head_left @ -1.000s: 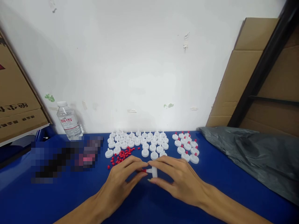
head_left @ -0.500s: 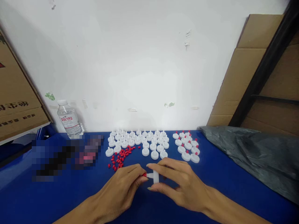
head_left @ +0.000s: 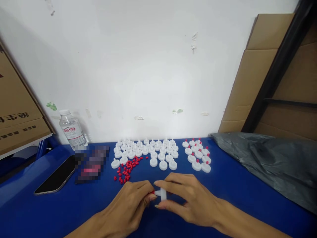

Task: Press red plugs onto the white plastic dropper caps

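My left hand (head_left: 132,203) pinches a small red cap (head_left: 153,192) between thumb and forefinger, at the tip of a nozzle. That nozzle belongs to a white bottle lid (head_left: 163,194), tilted on its side, which my right hand (head_left: 190,198) grips by the rim between thumb and fingers. Beyond my left hand lies a loose pile of small red caps (head_left: 127,171). Several white nozzle lids (head_left: 163,165) without red tips stand in rows behind. To the right, another group of white lids (head_left: 205,167) carries red caps on the nozzles.
A water bottle (head_left: 71,130) stands by the wall at left, near a phone (head_left: 56,175) and a blurred-out item (head_left: 92,163). Grey plastic sheeting (head_left: 267,162) covers the table's right side. Cardboard (head_left: 247,76) leans at the right; a printed carton (head_left: 19,109) is at the left.
The view has shifted slightly. Both hands sit a little lower in the picture, still holding the cap and lid together.
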Demonstrator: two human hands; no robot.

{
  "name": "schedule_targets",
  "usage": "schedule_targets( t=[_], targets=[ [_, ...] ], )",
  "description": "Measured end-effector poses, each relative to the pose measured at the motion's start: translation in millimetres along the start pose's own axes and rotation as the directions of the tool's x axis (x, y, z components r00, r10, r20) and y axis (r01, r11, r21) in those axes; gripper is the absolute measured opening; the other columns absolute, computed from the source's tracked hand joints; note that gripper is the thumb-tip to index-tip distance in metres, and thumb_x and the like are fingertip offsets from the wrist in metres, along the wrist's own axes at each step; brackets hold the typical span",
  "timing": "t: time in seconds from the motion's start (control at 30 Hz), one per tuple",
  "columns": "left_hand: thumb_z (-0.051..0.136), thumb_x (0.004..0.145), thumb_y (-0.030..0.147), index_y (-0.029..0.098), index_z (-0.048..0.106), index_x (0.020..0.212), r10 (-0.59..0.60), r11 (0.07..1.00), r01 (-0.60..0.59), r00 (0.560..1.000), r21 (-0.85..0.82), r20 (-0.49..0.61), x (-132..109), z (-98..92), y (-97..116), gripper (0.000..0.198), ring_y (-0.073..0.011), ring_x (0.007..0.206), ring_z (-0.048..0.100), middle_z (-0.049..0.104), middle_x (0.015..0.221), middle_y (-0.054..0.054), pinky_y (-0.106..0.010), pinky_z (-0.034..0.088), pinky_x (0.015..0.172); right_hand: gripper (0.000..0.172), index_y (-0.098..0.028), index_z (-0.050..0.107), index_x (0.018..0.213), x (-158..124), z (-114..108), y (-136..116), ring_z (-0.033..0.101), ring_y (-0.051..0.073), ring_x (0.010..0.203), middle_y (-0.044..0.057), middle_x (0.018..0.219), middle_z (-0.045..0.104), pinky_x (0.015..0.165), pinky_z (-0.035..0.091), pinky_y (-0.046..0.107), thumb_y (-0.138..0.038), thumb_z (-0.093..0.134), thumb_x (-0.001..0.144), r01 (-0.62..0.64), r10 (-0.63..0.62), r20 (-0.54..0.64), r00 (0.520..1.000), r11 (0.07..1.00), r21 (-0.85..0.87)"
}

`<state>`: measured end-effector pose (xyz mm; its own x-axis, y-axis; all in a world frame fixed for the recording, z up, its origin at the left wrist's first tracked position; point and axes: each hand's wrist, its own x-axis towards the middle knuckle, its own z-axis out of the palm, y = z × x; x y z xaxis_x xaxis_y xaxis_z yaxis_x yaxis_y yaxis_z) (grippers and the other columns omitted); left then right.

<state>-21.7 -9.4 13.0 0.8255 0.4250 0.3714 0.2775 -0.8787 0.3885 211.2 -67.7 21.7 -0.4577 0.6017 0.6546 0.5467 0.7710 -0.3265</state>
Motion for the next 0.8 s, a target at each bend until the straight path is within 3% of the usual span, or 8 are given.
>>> schedule_targets(
  t=[0.17,0.27,0.37,0.5,0.63,0.8],
  targets=[
    [0.044,0.107,0.024,0.021,0.061,0.097,0.083,0.983,-0.077,0.996,0.169,-0.031,9.3,-5.8,-9.7,0.02,-0.0183,0.073,0.055,0.063,0.081,-0.002,-0.029,0.039,0.062,0.027,-0.019,0.065,0.125,5.9,-7.8,6.4,0.072,0.019,0.086,0.006,0.104,0.074,0.073,0.056,0.029,-0.034,0.058,0.104,0.038,-0.01,0.123,0.992,0.972,-0.231],
    [0.048,0.104,0.023,0.021,0.063,0.107,0.098,0.978,-0.081,0.992,0.19,-0.084,15.3,-14.7,-13.9,0.016,-0.0227,0.089,0.055,0.065,0.093,-0.005,-0.034,0.046,0.075,0.021,-0.022,0.065,0.121,10.1,-19.1,12.5,0.072,0.021,0.093,0.005,0.111,0.074,0.077,0.054,0.031,-0.027,0.058,0.101,0.033,-0.01,0.064,0.998,0.93,-0.367],
    [0.043,0.104,0.019,0.02,0.065,0.106,0.042,0.97,-0.005,0.988,0.241,-0.15,20.6,-19.1,-21.8,0.022,-0.0256,0.103,0.053,0.063,0.104,-0.008,-0.042,0.049,0.089,0.017,-0.024,0.066,0.114,12.8,-34.2,26.5,0.071,0.021,0.097,0.003,0.111,0.074,0.082,0.052,0.032,-0.023,0.058,0.099,-0.128,0.106,-0.075,0.992,0.886,-0.446],
    [0.045,0.102,0.02,0.018,0.07,0.11,-0.022,0.887,0.124,0.974,0.445,-0.228,25.2,-12.0,-40.9,0.026,-0.0327,0.122,0.05,0.058,0.123,-0.014,-0.052,0.05,0.1,0.009,-0.021,0.064,0.103,13.0,-51.4,50.8,0.068,0.023,0.077,0.003,0.087,0.074,0.077,0.05,0.036,-0.024,0.058,0.097,-0.297,0.269,-0.13,0.954,0.817,-0.494],
    [0.053,0.099,0.031,0.017,0.064,0.133,-0.104,0.792,0.198,0.976,0.577,-0.193,25.1,-2.4,-57.3,0.039,-0.0428,0.141,0.039,0.049,0.144,-0.019,-0.062,0.044,0.11,0.008,-0.02,0.063,0.098,10.6,-58.3,64.5,0.067,0.025,0.076,0.003,0.078,0.071,0.077,0.05,0.039,-0.024,0.057,0.098,-0.324,0.322,-0.096,0.942,0.794,-0.514],
    [0.05,0.101,0.039,0.02,0.055,0.146,-0.149,0.778,0.202,0.979,0.595,-0.137,23.2,-0.8,-63.4,0.049,-0.0457,0.15,0.027,0.039,0.157,-0.019,-0.066,0.039,0.114,0.006,-0.02,0.069,0.091,7.0,-57.4,69.0,0.066,0.029,0.102,0.008,0.104,0.073,0.092,0.048,0.043,-0.023,0.064,0.094,-0.276,0.332,0.015,0.943,0.807,-0.522]
  ],
)
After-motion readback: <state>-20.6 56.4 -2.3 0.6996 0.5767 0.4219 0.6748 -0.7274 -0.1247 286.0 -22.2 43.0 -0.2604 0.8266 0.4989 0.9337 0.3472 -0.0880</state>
